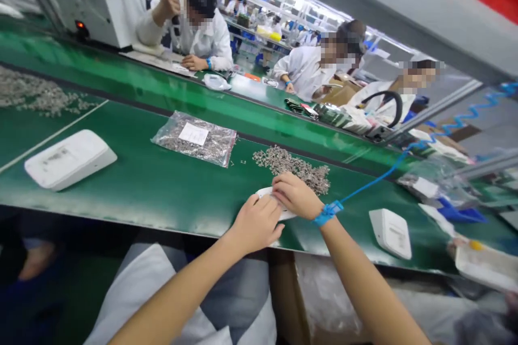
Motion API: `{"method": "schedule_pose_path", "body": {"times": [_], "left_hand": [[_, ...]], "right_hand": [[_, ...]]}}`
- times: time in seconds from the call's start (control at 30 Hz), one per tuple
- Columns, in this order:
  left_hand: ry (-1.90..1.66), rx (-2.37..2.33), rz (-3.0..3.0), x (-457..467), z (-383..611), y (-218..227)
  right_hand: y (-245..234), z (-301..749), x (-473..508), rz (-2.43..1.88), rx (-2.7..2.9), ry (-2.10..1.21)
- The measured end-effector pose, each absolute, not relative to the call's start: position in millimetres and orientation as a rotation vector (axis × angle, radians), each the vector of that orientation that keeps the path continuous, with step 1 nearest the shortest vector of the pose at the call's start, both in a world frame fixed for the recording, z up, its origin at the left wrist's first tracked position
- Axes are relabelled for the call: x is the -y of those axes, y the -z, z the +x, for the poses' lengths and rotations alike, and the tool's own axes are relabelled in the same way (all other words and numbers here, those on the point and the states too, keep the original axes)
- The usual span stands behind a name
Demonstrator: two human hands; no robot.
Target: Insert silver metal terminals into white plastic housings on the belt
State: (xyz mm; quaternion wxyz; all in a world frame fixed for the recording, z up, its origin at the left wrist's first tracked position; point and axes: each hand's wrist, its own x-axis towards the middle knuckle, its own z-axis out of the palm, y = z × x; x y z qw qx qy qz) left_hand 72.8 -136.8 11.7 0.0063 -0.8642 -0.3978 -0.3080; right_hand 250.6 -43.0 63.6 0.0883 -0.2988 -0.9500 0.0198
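Observation:
Both my hands rest on a small white plastic casing (265, 193) lying on the green belt (162, 188) near its front edge. My left hand (257, 223) covers the casing's near side with fingers curled over it. My right hand (295, 194), with a blue wrist strap (327, 212), presses its closed fingers onto the top of the casing. Most of the casing is hidden under the two hands. A heap of small grey metal parts (293, 164) lies just beyond my right hand.
A clear bag of grey parts (196, 139) lies to the left, a larger white casing (70, 159) farther left, another white casing (390, 232) to the right. A blue coiled cord (376, 178) runs right. Three people in white coats sit across the belt.

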Motion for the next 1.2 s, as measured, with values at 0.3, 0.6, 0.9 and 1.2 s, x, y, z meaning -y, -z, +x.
{"method": "schedule_pose_path", "body": {"times": [0.3, 0.6, 0.9, 1.2], "left_hand": [[0.813, 1.339, -2.697, 132, 78, 4], [0.819, 1.317, -2.723, 128, 79, 4], [0.793, 1.283, -2.728, 127, 81, 3], [0.744, 1.301, -2.731, 129, 82, 1]], "right_hand": [[-53, 253, 36, -0.886, 2.881, 0.008], [-55, 243, 19, -1.001, 2.927, -0.098], [-41, 267, 48, -0.925, 2.607, 0.007], [-39, 254, 60, -0.948, 2.748, 0.557]]}}
